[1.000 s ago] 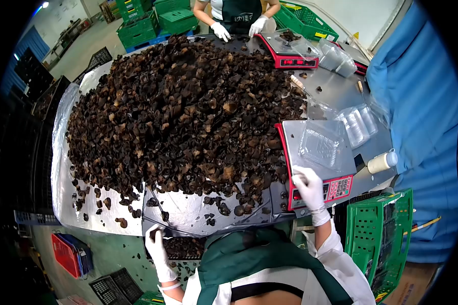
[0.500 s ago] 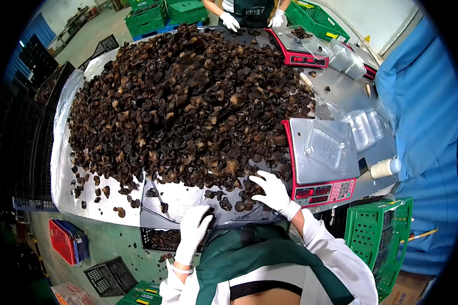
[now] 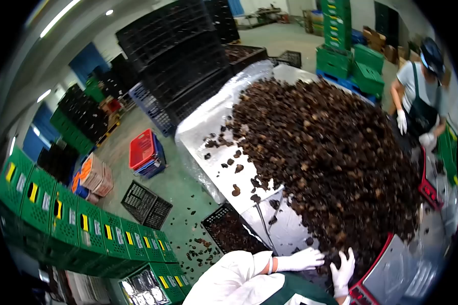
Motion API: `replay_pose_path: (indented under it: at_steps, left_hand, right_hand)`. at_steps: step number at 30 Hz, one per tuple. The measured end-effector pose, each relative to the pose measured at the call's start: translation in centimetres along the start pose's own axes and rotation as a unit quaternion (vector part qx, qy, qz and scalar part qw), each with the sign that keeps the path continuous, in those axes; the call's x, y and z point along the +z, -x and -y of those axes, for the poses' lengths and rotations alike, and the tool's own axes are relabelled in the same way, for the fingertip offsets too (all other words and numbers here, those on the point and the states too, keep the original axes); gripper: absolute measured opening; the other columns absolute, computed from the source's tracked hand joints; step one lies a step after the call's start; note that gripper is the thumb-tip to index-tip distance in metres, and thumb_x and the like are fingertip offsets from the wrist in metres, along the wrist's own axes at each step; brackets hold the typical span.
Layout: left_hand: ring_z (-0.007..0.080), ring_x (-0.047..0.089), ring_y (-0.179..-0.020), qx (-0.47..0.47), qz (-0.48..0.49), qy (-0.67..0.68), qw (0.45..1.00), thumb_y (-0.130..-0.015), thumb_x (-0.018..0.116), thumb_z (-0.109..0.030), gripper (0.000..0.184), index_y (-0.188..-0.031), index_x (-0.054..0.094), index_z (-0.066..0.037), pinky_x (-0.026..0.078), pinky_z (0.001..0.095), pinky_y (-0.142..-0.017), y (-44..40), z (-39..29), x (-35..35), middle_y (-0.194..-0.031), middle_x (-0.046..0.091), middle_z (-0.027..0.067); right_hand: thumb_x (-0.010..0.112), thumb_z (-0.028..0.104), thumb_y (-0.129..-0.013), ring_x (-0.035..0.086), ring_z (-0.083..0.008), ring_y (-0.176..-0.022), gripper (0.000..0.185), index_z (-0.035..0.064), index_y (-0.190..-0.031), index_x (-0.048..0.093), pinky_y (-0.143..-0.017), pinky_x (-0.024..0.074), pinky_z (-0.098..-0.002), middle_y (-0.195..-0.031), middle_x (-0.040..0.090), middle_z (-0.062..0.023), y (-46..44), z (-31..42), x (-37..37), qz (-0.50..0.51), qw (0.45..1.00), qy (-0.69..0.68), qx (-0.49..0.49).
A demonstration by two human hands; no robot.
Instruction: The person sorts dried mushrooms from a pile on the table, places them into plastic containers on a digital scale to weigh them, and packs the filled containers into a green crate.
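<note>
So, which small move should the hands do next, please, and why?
Perhaps the right hand could close gently on some pieces of the dark heap: it is spread open at the heap's near edge, with the left hand open close beside it.

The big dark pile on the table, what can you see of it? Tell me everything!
The pile is a broad, uneven heap of small, curled, crinkly pieces, mostly dark brown to black with some tan ones. They look like mushrooms, perhaps. It covers much of the pale tabletop, with loose pieces scattered beside its left edge. The left grip and right grip, both white-gloved, are at its near edge; whether they touch it is unclear.
</note>
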State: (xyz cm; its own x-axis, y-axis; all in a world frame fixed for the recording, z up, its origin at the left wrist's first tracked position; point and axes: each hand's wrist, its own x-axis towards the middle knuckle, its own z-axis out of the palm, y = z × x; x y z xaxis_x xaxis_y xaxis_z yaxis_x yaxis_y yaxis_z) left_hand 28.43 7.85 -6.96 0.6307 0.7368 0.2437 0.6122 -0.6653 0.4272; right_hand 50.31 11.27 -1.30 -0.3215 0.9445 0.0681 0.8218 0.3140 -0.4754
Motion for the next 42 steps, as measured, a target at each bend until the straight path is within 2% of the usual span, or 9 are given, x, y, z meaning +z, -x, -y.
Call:
replay_pose_path:
  at_steps: [11,17,24,25,26,28,29,31,42]
  left_hand:
    - [0.0280,0.052,-0.092,-0.057,-0.066,0.100,0.991,-0.083,0.056,-0.014,0.034,-0.117,0.055,-0.008,0.045,0.0405,-0.078,-0.2,0.1,-0.8,-0.098,0.053,0.0109]
    - [0.0169,0.058,-0.093,-0.234,-0.180,0.464,0.835,-0.087,0.059,-0.014,0.032,-0.119,0.058,-0.008,0.047,0.0340,-0.083,-1.2,1.3,-0.5,-0.105,0.061,0.0059]
    - [0.0184,0.059,-0.096,-0.254,-0.173,0.697,0.648,-0.088,0.054,-0.013,0.040,-0.125,0.048,-0.001,0.048,0.0316,-0.086,-2.7,0.8,-8.7,-0.108,0.058,0.0094]
    - [0.0211,0.059,-0.099,-0.313,-0.155,0.760,0.548,-0.091,0.053,-0.015,0.039,-0.128,0.047,-0.007,0.049,0.0352,-0.086,-3.2,-0.2,-10.7,-0.113,0.058,0.0091]
    - [0.0227,0.058,-0.102,-0.286,-0.157,0.801,0.503,-0.092,0.052,-0.018,0.038,-0.129,0.047,-0.009,0.049,0.0368,-0.088,-3.0,-0.1,-10.1,-0.117,0.057,0.0096]
    - [0.0253,0.056,-0.109,-0.279,-0.159,0.837,0.442,-0.094,0.051,-0.022,0.039,-0.131,0.046,-0.011,0.049,0.0391,-0.091,-3.5,-0.3,-10.3,-0.124,0.055,0.0110]
    - [0.0263,0.055,-0.112,-0.296,-0.161,0.837,0.431,-0.095,0.051,-0.024,0.040,-0.132,0.046,-0.011,0.049,0.0398,-0.093,-3.8,-1.1,-11.1,-0.126,0.053,0.0118]
    - [0.0268,0.053,-0.115,-0.305,-0.151,0.852,0.397,-0.097,0.049,-0.029,0.043,-0.136,0.043,-0.012,0.049,0.0393,-0.094,-4.1,-1.3,-11.1,-0.128,0.052,0.0121]
    - [0.0173,0.058,-0.101,-0.295,-0.102,0.842,0.440,-0.097,0.048,-0.036,0.040,-0.128,0.049,-0.010,0.053,0.0378,-0.085,-10.5,-5.1,-8.9,-0.118,0.057,0.0064]
  right_hand:
    - [0.072,0.003,-0.063,0.049,-0.0376,-0.114,0.051,0.0078,-0.112,0.057,-0.094,0.0431,-0.0414,-0.125,0.048,-0.0168,0.2,-1.8,1.9,-0.062,0.998,-0.023,-0.021]
    - [0.060,0.000,-0.072,0.055,-0.0279,-0.105,0.042,0.0019,-0.114,0.054,-0.094,0.0422,-0.0358,-0.112,0.056,-0.0129,-0.7,-2.1,1.3,-0.100,0.967,-0.216,0.084]
    - [0.056,0.030,-0.089,0.061,-0.0182,-0.098,0.035,0.0146,-0.120,0.054,-0.068,0.0508,-0.0299,-0.111,0.061,-0.0035,-1.3,4.6,-2.6,-0.063,0.611,-0.741,0.272]
    - [0.050,0.034,-0.093,0.061,-0.0177,-0.098,0.043,0.0122,-0.130,0.051,-0.063,0.0477,-0.0282,-0.122,0.060,-0.0040,-1.5,5.7,-3.0,-0.055,0.585,-0.768,0.256]
    - [0.048,0.035,-0.093,0.061,-0.0194,-0.100,0.044,0.0115,-0.130,0.051,-0.065,0.0495,-0.0296,-0.124,0.059,-0.0059,-0.8,5.1,-1.6,-0.108,0.737,-0.654,0.134]
    - [0.047,0.040,-0.094,0.061,-0.0225,-0.104,0.048,0.0102,-0.131,0.049,-0.068,0.0531,-0.0328,-0.127,0.057,-0.0094,-1.0,4.4,-1.1,-0.085,0.669,-0.728,0.119]
    - [0.046,0.043,-0.093,0.060,-0.0239,-0.106,0.051,0.0096,-0.132,0.048,-0.070,0.0549,-0.0346,-0.128,0.056,-0.0110,-1.3,4.2,-1.6,-0.025,0.409,-0.892,0.190]
    - [0.044,0.044,-0.094,0.060,-0.0255,-0.108,0.053,0.0087,-0.133,0.047,-0.073,0.0563,-0.0371,-0.131,0.053,-0.0121,-1.4,4.5,-1.4,0.022,0.314,-0.942,0.115]
    - [0.039,0.024,-0.100,0.062,-0.0202,-0.104,0.037,0.0088,-0.134,0.043,-0.071,0.0556,-0.0293,-0.125,0.057,-0.0083,-0.1,2.1,-6.9,-0.034,0.464,-0.872,0.151]
